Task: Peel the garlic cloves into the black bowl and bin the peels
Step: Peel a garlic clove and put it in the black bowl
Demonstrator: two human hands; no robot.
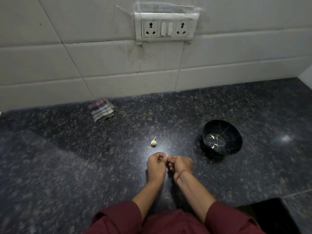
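Granite tabletop beneath. Pinched garlic clove between curled fingers of left hand and right hand. Judged best to nick skin at tip, strip lengthwise, keep peels together. Noted black bowl to right, garlic bulb just ahead.

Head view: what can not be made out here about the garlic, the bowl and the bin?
- Garlic clove, head view: nearly all hidden by the fingers of the left hand and right hand; how much peel remains is unclear.
- Black bowl, head view: pale lines inside too small to tell peel from pattern.
- Bin: none in view.
- Dark shape, head view: cut off by the bottom edge.
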